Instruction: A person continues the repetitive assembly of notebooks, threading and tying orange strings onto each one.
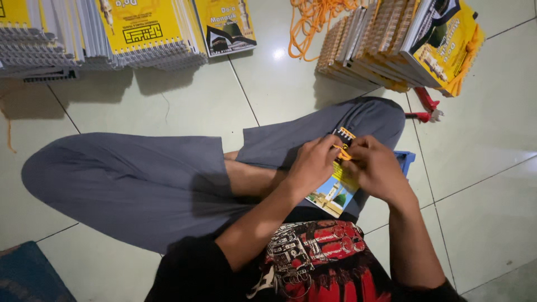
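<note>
Pinching a short orange cord (342,153) between the fingertips of the left hand (313,165) and right hand (376,168), the person works it at the wire-bound top edge of a small spiral booklet (337,187) resting on the crossed grey-trousered legs (140,179); both hands are curled nearly closed around cord and booklet. The cord looks thin and the hold slight, so it could slip out of the binding, or the booklet could slide off the lap onto the tiled floor (492,223).
</note>
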